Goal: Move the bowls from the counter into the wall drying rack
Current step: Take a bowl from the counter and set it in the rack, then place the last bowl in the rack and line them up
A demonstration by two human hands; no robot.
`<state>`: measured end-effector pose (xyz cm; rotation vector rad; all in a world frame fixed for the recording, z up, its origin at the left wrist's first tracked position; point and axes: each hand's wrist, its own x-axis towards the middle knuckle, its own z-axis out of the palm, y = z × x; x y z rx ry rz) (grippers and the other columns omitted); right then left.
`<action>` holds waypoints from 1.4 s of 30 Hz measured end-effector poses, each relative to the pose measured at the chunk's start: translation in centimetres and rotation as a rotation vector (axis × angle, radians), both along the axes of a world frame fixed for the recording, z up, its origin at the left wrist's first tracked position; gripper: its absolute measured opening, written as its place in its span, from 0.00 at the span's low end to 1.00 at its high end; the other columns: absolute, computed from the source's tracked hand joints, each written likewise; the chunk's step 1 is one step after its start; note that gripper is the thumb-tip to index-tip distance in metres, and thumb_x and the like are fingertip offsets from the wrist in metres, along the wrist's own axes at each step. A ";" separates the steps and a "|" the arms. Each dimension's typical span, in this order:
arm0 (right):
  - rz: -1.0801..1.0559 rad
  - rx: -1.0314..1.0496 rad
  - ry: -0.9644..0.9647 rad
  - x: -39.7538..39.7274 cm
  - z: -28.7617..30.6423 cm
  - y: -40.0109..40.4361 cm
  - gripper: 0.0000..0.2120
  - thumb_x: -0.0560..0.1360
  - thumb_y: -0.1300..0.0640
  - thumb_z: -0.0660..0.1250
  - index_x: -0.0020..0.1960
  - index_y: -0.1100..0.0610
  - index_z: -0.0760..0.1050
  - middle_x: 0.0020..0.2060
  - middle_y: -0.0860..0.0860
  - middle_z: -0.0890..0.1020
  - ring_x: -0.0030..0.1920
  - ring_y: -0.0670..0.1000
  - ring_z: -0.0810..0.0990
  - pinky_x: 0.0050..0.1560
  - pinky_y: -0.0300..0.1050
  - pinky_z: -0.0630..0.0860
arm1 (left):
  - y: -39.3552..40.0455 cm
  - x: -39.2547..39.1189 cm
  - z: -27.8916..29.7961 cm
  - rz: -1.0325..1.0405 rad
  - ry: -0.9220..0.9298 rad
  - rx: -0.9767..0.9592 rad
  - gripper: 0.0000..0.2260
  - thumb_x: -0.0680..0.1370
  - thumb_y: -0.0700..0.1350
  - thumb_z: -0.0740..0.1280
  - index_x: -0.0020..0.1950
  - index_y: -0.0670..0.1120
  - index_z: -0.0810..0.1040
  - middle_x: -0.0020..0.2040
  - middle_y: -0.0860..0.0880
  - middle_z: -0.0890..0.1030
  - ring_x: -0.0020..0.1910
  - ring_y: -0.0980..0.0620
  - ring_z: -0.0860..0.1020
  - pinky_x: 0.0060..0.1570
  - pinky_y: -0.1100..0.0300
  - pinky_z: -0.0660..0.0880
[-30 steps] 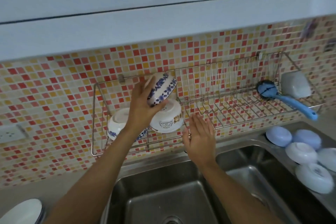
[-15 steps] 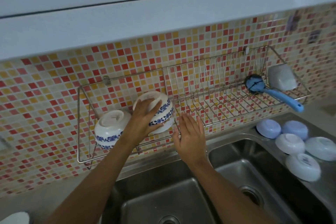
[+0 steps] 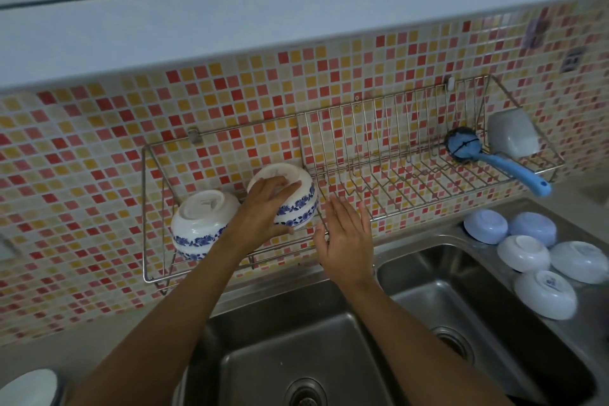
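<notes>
A wire wall drying rack (image 3: 389,171) hangs on the mosaic tiles. In its left section an upside-down white bowl with a blue flower band (image 3: 201,224) leans. Right of it sits a second blue-banded bowl (image 3: 296,201), also upside down, with my left hand (image 3: 263,208) gripping its near side. My right hand (image 3: 346,237) is flat and empty, fingers apart, at the rack's front wire just right of that bowl. Several pale blue and white bowls (image 3: 527,250) lie upside down on the counter right of the sink. A white bowl (image 3: 26,389) shows at the bottom left corner.
A blue-handled dish brush (image 3: 494,161) and a white square container (image 3: 512,137) sit at the rack's right end. A double steel sink (image 3: 329,356) lies below my arms. A white cabinet (image 3: 230,10) overhangs the rack.
My left hand has brought the blue-banded bowl down from above and set it upside down over the bowl in the rack. My right hand has stayed near the rack's front.
</notes>
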<state>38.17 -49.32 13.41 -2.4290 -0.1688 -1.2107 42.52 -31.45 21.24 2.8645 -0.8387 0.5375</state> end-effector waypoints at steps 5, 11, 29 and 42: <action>-0.006 -0.010 0.023 -0.2 0.2 -0.1 0.22 0.78 0.49 0.57 0.65 0.61 0.76 0.63 0.55 0.79 0.66 0.52 0.75 0.76 0.55 0.54 | 0.1 -0.4 0.3 -0.025 0.006 -0.030 0.38 0.70 0.52 0.74 0.75 0.52 0.59 0.74 0.46 0.63 0.73 0.44 0.60 0.73 0.49 0.56; -0.007 -0.016 0.040 -0.3 0.2 0.1 0.23 0.78 0.49 0.56 0.65 0.61 0.76 0.63 0.55 0.79 0.66 0.53 0.75 0.75 0.57 0.57 | 2.2 -1.7 0.0 0.015 0.045 -0.305 0.29 0.74 0.51 0.70 0.73 0.53 0.64 0.72 0.48 0.67 0.67 0.51 0.67 0.66 0.54 0.69; -0.035 -0.041 0.223 -2.1 1.0 0.6 0.27 0.81 0.46 0.46 0.71 0.60 0.69 0.70 0.56 0.73 0.72 0.54 0.67 0.77 0.55 0.49 | 8.4 -6.1 -2.6 0.413 0.024 -0.153 0.26 0.81 0.56 0.42 0.77 0.46 0.51 0.78 0.46 0.51 0.77 0.47 0.48 0.75 0.50 0.43; 0.173 0.058 0.470 -9.2 -6.4 10.1 0.33 0.80 0.47 0.58 0.79 0.55 0.49 0.79 0.54 0.45 0.77 0.59 0.52 0.73 0.58 0.63 | 13.0 -16.2 -9.5 0.434 -0.066 -0.125 0.25 0.83 0.53 0.47 0.77 0.51 0.43 0.78 0.49 0.42 0.77 0.50 0.40 0.75 0.51 0.38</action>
